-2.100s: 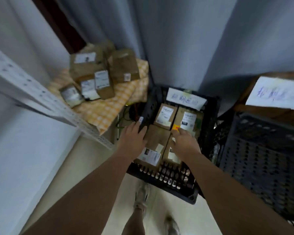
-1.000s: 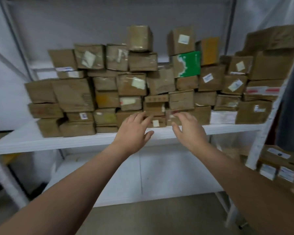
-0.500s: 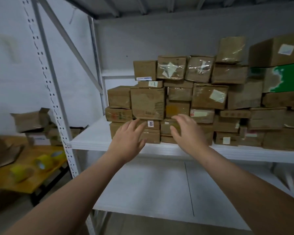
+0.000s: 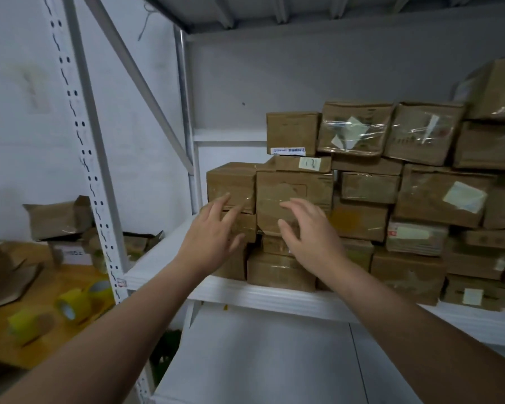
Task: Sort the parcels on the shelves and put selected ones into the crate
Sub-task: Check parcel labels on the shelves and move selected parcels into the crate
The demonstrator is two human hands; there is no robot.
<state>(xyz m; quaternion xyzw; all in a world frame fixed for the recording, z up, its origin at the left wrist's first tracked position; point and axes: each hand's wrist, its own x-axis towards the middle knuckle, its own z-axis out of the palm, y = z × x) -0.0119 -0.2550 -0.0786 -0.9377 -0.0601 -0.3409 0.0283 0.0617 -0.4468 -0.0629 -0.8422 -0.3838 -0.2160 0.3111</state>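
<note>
Both my hands are raised with fingers spread and loose, gripping nothing. My left hand (image 4: 213,237) is at centre frame in front of the small box (image 4: 231,182) at the left end of the parcels (image 4: 420,193). My right hand (image 4: 309,231), just right of it, is in front of the bigger box (image 4: 295,191) beside that one. I cannot tell whether either hand touches cardboard. The parcels are stacked several rows high on the white shelf (image 4: 263,295), filling the right half of the frame. At lower left, past the post (image 4: 88,158), yellow tape rolls (image 4: 73,304) lie on a table (image 4: 56,339).
</note>
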